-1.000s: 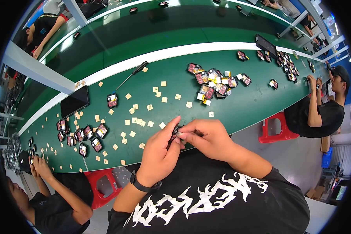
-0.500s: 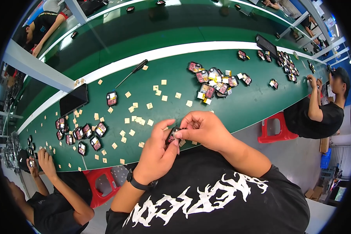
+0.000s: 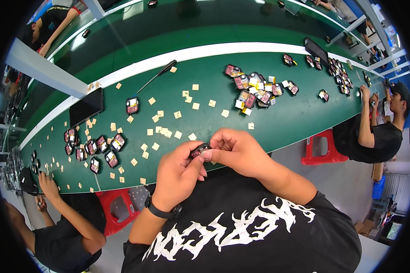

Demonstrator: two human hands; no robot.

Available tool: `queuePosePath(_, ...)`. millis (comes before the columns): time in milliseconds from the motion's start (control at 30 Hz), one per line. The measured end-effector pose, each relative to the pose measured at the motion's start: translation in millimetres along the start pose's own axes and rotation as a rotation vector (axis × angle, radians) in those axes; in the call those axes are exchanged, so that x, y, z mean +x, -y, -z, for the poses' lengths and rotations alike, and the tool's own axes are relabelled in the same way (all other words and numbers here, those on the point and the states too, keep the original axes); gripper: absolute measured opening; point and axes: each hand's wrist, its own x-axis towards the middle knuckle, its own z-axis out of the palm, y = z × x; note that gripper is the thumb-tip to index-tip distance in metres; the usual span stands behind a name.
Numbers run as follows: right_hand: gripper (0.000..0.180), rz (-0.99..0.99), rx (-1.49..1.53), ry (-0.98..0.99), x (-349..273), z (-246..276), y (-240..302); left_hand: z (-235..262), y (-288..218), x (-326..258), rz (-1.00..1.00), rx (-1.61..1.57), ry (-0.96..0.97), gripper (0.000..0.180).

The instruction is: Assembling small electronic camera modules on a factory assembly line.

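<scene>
"Black plastic, by the look of it, that case [image 3: 197, 151]. Where is it?"
"Between both hands, near the close edge of the green table [image 3: 282, 127]."
"How does it lie?"
"Right of the left hand [image 3: 175, 170], left of the right hand [image 3: 237, 152]. Its visible long side slants upward to the right."
"Which hand is nearer?"
"Neither; both touch it. The left hand is half curled around it, thumb low, fingers above, and has hold of it. The right hand is mostly closed, thumb tip on the right end; whether it pinches the case or some smaller part, I can't tell."
"Their pose?"
"Forearms converge from lower left and lower right; the right fingers bend leftward."
</scene>
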Motion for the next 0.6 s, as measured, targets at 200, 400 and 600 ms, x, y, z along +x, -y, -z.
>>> queuePosePath(200,0.017,0.116,0.111,-0.001,0.9,9.7,15.8,8.7,-18.8,-0.9,0.083,-0.259,0.032,0.027)
queuePosePath(400,0.040,0.583,-1.029,-0.636,23.4,62.0,42.2,50.5,0.4,-8.3,-0.073,0.137,-0.267,0.029)
queuePosePath(600,0.034,0.249,-1.247,-0.498,41.2,88.4,41.3,137.1,-2.0,-22.4,-0.204,0.611,-0.676,0.022)
